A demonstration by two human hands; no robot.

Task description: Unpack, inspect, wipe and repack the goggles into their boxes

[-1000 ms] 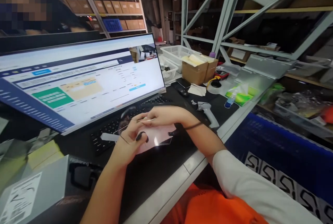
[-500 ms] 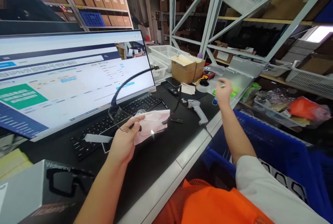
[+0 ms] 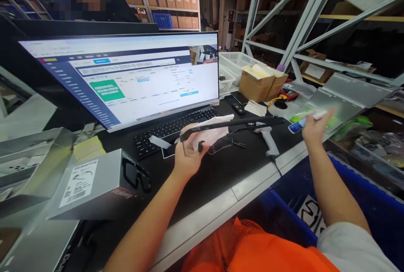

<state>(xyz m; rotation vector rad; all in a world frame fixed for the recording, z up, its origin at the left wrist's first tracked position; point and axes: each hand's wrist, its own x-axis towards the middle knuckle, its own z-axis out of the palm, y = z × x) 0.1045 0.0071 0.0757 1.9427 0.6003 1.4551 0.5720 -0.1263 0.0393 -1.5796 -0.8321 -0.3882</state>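
1. Left hand [image 3: 191,154], view centre: fingers curled, grasping black-framed glasses [image 3: 217,125] and pale pink cloth [image 3: 217,135].
2. Right hand [image 3: 314,131], 3 o'clock: partly curled at a blurred white item [image 3: 320,115]; cannot tell if gripped.
3. Cardboard box [image 3: 254,89], 2 o'clock: pale sheets inside.
4. Blue bin [image 3: 285,213], 4 o'clock: contains white card [image 3: 311,213], black print.

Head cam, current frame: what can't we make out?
All in the head view:
1. Right hand: motion blur smears its fingers; grip on the bottle unclear.
2. Left hand: some fingertips hidden behind pink cloth and black glasses.
3. Screen: most text too small to read.
4. Lower-left silver box: cut off by the bottom edge.
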